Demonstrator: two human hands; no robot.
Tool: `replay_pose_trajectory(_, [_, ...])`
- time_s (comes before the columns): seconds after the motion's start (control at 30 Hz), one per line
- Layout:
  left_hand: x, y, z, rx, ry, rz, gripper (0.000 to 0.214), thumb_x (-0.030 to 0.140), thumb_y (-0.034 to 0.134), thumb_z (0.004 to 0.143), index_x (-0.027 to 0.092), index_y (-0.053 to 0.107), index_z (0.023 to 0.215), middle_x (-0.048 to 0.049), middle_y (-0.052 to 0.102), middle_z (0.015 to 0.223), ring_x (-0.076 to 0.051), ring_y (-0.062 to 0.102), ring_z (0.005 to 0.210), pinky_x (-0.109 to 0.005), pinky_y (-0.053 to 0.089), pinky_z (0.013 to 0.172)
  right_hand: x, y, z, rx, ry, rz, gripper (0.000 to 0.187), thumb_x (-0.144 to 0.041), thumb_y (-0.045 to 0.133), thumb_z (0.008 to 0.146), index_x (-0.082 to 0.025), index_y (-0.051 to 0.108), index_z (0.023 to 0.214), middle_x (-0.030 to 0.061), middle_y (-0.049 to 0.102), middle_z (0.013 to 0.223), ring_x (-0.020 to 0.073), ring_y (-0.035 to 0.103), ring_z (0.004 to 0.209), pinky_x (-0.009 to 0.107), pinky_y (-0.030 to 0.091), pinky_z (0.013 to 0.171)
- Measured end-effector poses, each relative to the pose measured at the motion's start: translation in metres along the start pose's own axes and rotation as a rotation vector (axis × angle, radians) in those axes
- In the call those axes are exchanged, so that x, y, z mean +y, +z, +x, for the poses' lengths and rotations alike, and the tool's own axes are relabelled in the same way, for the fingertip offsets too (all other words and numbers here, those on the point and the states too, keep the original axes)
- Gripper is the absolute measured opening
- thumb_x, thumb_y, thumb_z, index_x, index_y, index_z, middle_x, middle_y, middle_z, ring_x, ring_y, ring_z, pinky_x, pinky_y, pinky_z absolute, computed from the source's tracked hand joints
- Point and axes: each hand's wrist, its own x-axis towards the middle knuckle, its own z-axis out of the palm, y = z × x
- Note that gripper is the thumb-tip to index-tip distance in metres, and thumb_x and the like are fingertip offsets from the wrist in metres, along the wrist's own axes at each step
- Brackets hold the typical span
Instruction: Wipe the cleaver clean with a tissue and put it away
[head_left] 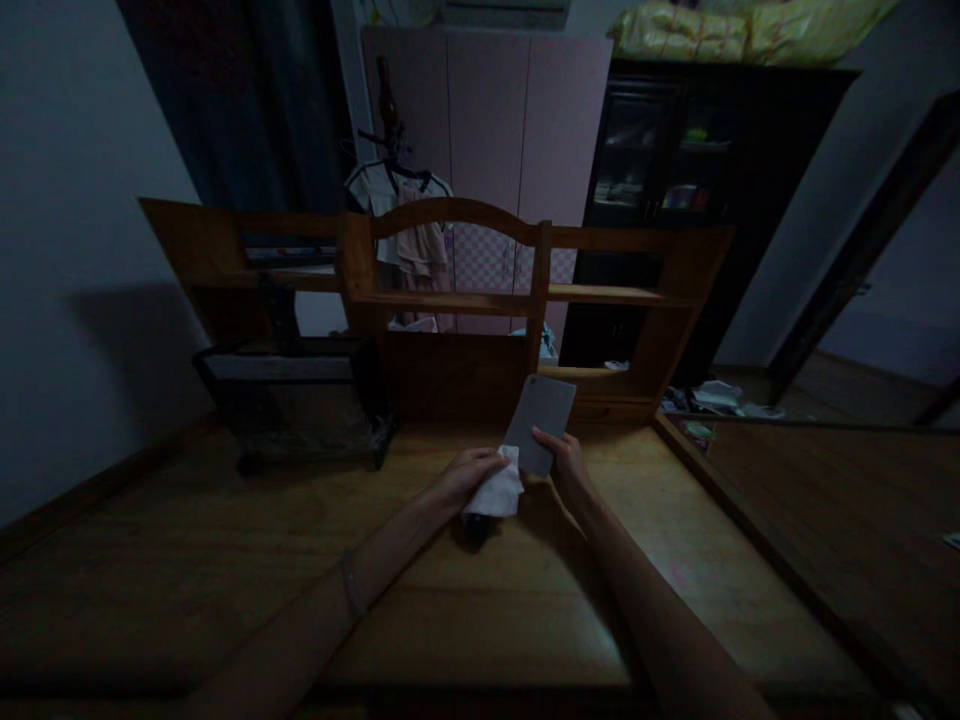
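Over the bare wooden tabletop (480,620), its grain faintly lit in the dim room, the left hand (472,473) pinches a white cloth (499,492) at the lower left edge of a grey tablet-like slab (546,412), which the right hand (568,462) grips by its lower right side, above the table. Beyond them, a dark box-like object (315,410) stands at left before a wooden shelf unit (457,372). Farther back are hanging clothes (421,255), a pink wardrobe (487,130) and a dark glass-fronted cabinet (739,150) topped with yellow bundles (682,32).
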Motion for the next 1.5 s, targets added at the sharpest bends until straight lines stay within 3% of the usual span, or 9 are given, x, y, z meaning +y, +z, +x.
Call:
replay_pose_trajectory(0.33, [-0.002, 0.0, 0.001, 0.057, 0.036, 0.054, 0.04, 0.04, 0.082, 0.061, 0.008, 0.071, 0.083, -0.0125, 0.07, 0.079, -0.016, 0.061, 0.061, -0.024, 0.044, 0.057, 0.002, -0.001, 0.002, -0.009, 0.016, 0.013, 0.031, -0.032, 0.08, 0.06, -0.011, 0.071, 0.08, 0.0065, 0.071, 0.078, 0.0186, 0.063, 0.066, 0.029, 0.05, 0.066])
replay_pose_trajectory(0.63, [-0.008, -0.004, 0.01, 0.084, 0.143, 0.072, 0.048, 0.049, 0.076, 0.069, 0.008, 0.071, 0.092, -0.0151, 0.07, 0.097, -0.019, 0.064, 0.077, -0.026, 0.047, 0.069, -0.001, -0.001, 0.001, 0.004, 0.003, 0.043, 0.031, -0.032, 0.081, 0.061, -0.011, 0.071, 0.082, 0.0066, 0.072, 0.083, 0.0186, 0.064, 0.069, 0.029, 0.05, 0.067])
replay_pose_trajectory(0.77, [-0.008, -0.006, 0.012, 0.209, 0.235, 0.052, 0.054, 0.045, 0.08, 0.066, 0.014, 0.062, 0.108, -0.0116, 0.067, 0.104, -0.018, 0.064, 0.087, -0.026, 0.048, 0.076, -0.002, 0.0, 0.0, 0.001, -0.005, 0.067, 0.032, -0.032, 0.081, 0.061, -0.011, 0.071, 0.083, 0.0075, 0.072, 0.085, 0.0194, 0.065, 0.071, 0.03, 0.051, 0.069])
replay_pose_trajectory(0.87, [-0.006, -0.009, 0.012, 0.296, 0.291, 0.075, 0.052, 0.043, 0.083, 0.062, 0.017, 0.061, 0.101, -0.005, 0.066, 0.092, -0.014, 0.062, 0.079, -0.021, 0.046, 0.07, -0.001, 0.0, 0.002, 0.001, -0.002, 0.076, 0.033, -0.032, 0.081, 0.061, -0.011, 0.071, 0.085, 0.0088, 0.072, 0.088, 0.0209, 0.065, 0.073, 0.032, 0.052, 0.07])
replay_pose_trajectory(1.03, [-0.002, -0.005, 0.004, 0.235, 0.241, 0.116, 0.042, 0.049, 0.079, 0.064, 0.011, 0.068, 0.078, -0.0063, 0.066, 0.076, -0.014, 0.059, 0.065, -0.022, 0.041, 0.058, 0.0, -0.001, 0.003, 0.005, 0.001, 0.08, 0.03, -0.031, 0.081, 0.061, -0.012, 0.07, 0.082, 0.0078, 0.071, 0.084, 0.0204, 0.065, 0.071, 0.032, 0.053, 0.069])
replay_pose_trajectory(1.23, [0.001, 0.001, 0.0, 0.076, 0.102, 0.075, 0.036, 0.043, 0.079, 0.064, 0.011, 0.071, 0.08, -0.0072, 0.068, 0.077, -0.014, 0.059, 0.063, -0.022, 0.042, 0.058, -0.001, -0.001, 0.001, -0.01, 0.001, 0.066, 0.031, -0.032, 0.08, 0.062, -0.012, 0.07, 0.084, 0.007, 0.071, 0.085, 0.0201, 0.065, 0.071, 0.031, 0.052, 0.068])
replay_pose_trajectory(1.5, [-0.003, -0.004, 0.007, 0.095, 0.068, 0.097, 0.033, 0.039, 0.081, 0.061, 0.012, 0.069, 0.076, -0.0057, 0.067, 0.072, -0.014, 0.059, 0.06, -0.022, 0.042, 0.056, -0.001, 0.001, -0.002, -0.015, 0.015, 0.03, 0.031, -0.033, 0.08, 0.062, -0.011, 0.071, 0.083, 0.007, 0.071, 0.081, 0.0193, 0.064, 0.069, 0.03, 0.051, 0.066])
